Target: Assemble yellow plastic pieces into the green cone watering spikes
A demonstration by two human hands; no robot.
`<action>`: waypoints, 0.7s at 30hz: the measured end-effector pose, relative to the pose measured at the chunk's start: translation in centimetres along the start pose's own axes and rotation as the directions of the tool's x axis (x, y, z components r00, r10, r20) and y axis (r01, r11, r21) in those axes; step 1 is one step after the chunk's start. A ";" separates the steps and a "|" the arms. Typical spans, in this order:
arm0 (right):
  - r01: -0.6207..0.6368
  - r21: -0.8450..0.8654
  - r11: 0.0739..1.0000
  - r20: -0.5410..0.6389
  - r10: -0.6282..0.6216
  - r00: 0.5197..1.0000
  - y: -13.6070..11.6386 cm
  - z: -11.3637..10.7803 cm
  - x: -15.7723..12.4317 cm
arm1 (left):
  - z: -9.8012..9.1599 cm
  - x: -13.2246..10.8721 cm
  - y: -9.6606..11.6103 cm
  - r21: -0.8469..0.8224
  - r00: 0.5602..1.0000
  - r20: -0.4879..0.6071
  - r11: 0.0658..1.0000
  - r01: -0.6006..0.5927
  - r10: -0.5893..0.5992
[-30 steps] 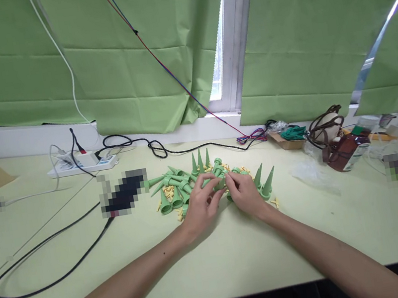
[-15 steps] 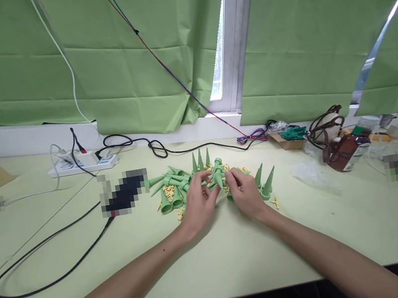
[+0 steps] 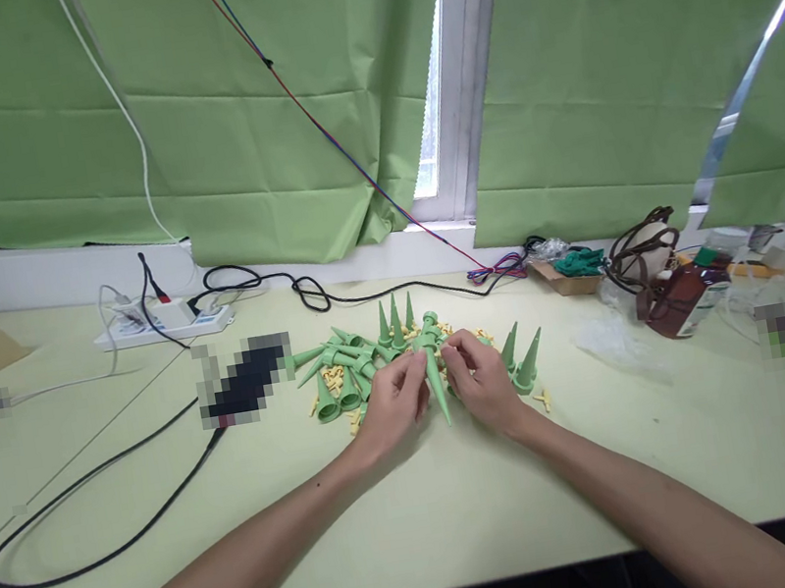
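Between my hands is a green plastic watering spike point(image 3: 437, 388), its pointed tip tilted down toward me and its ringed collar facing away. My left hand point(image 3: 395, 398) is closed, with thumb and fingertips on the spike's left side. Close by on the right, my right hand point(image 3: 484, 377) is closed in a pinch beside the collar; whatever its fingertips hold is hidden. Behind and left of the hands lies a pile of green spikes point(image 3: 335, 355) mixed with small yellow T-shaped valves point(image 3: 333, 379). A few green spikes point(image 3: 527, 364) stand point-up to the right, near a loose yellow valve point(image 3: 543, 399).
A blurred dark device point(image 3: 247, 382) with a looping black cable point(image 3: 108, 568) lies left of the pile. Farther back is a power strip point(image 3: 214, 319). To the right are a plastic bag point(image 3: 621, 347), a brown bottle point(image 3: 687, 297) and a cardboard box point(image 3: 569, 278).
The spike's tip has swung down toward me, showing its full length. My left fingers have closed in on it from a looser curl. My right hand has barely moved.
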State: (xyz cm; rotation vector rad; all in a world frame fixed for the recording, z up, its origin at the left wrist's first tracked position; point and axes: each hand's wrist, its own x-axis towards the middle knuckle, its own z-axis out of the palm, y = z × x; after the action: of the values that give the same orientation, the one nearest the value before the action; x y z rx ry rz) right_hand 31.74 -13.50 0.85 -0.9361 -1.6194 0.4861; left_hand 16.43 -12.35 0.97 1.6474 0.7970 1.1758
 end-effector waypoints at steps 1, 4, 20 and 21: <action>-0.002 0.009 1.000 0.001 0.002 1.000 0.0 0.0 0.0 | -0.1 0.0 -0.1 0.006 0.999 0.038 1.000 0.006 -0.006; -0.009 0.018 1.000 0.006 0.009 1.000 0.1 -0.1 0.0 | -0.2 0.1 -0.2 0.014 0.999 0.054 1.000 -0.005 0.005; -0.040 -0.075 0.996 0.041 0.044 0.998 0.0 -0.2 0.2 | -0.4 0.2 -0.6 0.178 0.993 -0.031 0.978 -0.108 0.116; -0.039 -0.078 0.996 0.042 0.042 0.998 0.0 -0.3 0.2 | -0.4 0.2 -0.6 0.195 0.990 -0.037 0.973 -0.124 0.133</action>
State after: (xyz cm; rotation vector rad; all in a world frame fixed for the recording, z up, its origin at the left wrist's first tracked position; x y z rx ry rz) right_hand 31.99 -13.36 1.05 -1.0235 -1.6709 0.4778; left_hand 16.13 -11.84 0.51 1.8579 0.8685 1.2663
